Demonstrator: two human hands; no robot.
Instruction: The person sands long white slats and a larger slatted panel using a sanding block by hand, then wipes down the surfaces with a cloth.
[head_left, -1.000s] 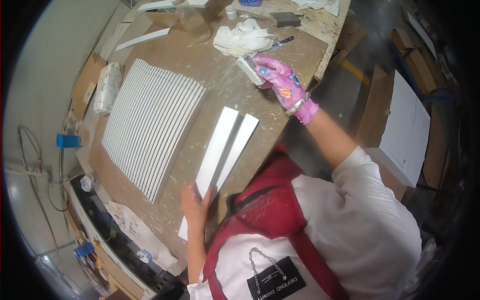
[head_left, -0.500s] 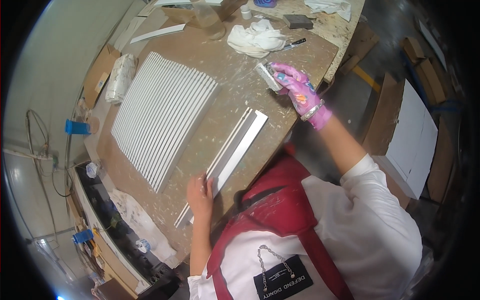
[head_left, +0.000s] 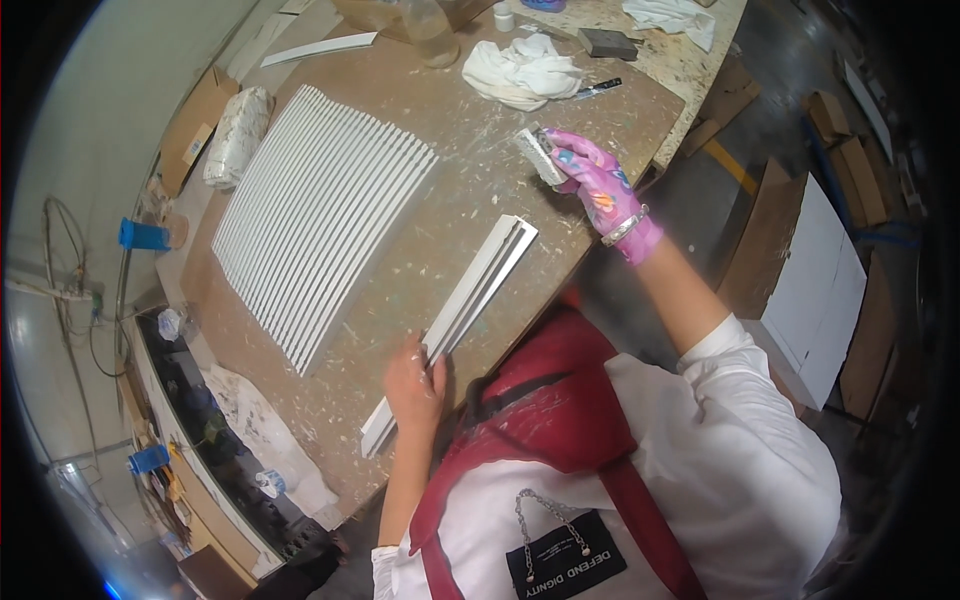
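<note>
My bare left hand (head_left: 414, 386) grips a long white grooved strip (head_left: 470, 285) near its lower end, fingers curled over its edge. This strip lies slantwise along the near side of the brown worktable (head_left: 430, 215), and a narrow dark gap runs along its length. In a pink flowered glove, my right hand (head_left: 597, 188) is closed on a small whitish, powdery block (head_left: 540, 157), which looks like a sanding block. The block is beyond the strip's upper end, apart from it. Left of the strip, several similar white strips (head_left: 325, 215) lie side by side in a fanned row.
A crumpled white cloth (head_left: 522, 75), a black-handled knife (head_left: 600, 88), a dark block (head_left: 607, 43) and a clear bottle (head_left: 430, 35) are at the far side. Left stand a wrapped roll (head_left: 238, 138) and a blue cup (head_left: 144, 235). A large carton (head_left: 810, 290) stands on the right.
The strip under my left hand has been turned, so another side faces up and its parts look closer together. My left hand has shifted slightly right. My right hand keeps its hold.
</note>
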